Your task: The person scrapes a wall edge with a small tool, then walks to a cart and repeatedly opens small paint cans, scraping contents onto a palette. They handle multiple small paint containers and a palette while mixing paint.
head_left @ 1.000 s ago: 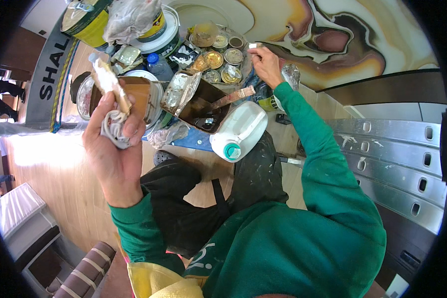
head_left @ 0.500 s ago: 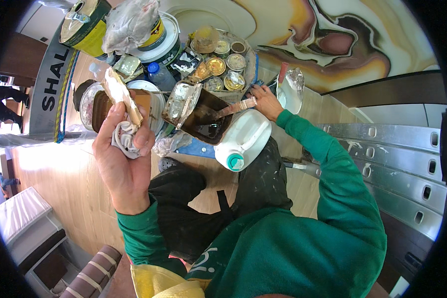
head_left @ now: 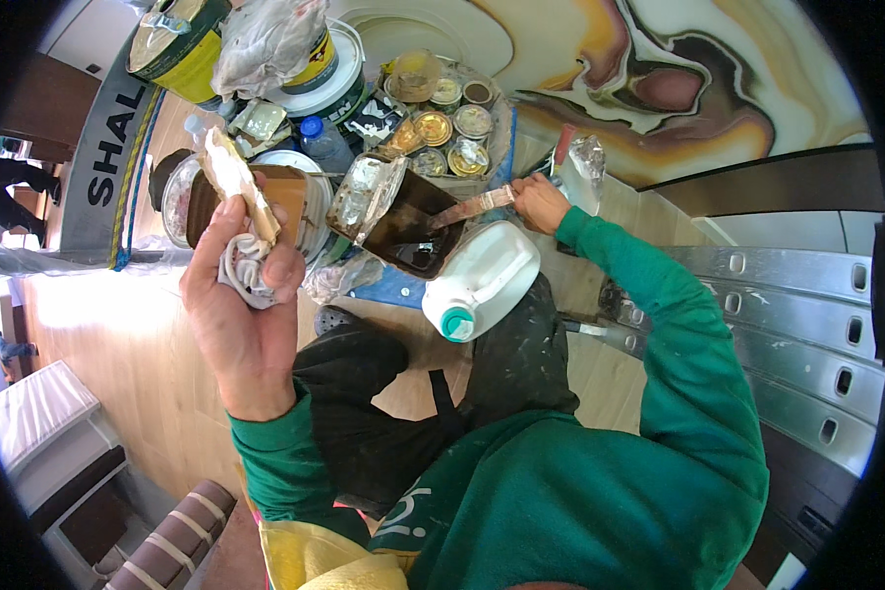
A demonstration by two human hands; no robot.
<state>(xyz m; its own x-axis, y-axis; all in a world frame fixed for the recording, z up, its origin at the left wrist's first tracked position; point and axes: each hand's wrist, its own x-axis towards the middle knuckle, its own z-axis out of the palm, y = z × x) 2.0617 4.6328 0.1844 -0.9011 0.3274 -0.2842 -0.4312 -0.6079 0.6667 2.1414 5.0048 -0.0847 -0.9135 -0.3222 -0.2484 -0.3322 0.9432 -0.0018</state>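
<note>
My left hand [head_left: 251, 295] is closed around a narrow, wood-coloured strip [head_left: 228, 177] with a white, rough face, and a crumpled white cloth [head_left: 246, 270] is bunched in the same fingers. My right hand [head_left: 543, 204] is closed beside the outer end of a flat, stained wooden stick [head_left: 477, 205]; what its fingers grip, if anything, is hidden. That stick leans in an open, rectangular brown tin [head_left: 393, 231] with dark liquid at the bottom. Just beyond my right hand are a red handle [head_left: 564, 145] and a crinkled, shiny foil-like wrapper [head_left: 587, 172].
A white jug with a teal cap [head_left: 487, 280] lies by my right thigh. Several small round tins [head_left: 433, 126] stand on a tray, with larger buckets [head_left: 349, 74] to their left. A metal ladder [head_left: 796, 295] lies at the right, and a marbled panel [head_left: 678, 79] rises behind.
My right hand has drawn in, its fingers curling more beside the stick's end. My left hand keeps its hold on the strip and cloth. The view has shifted slightly.
</note>
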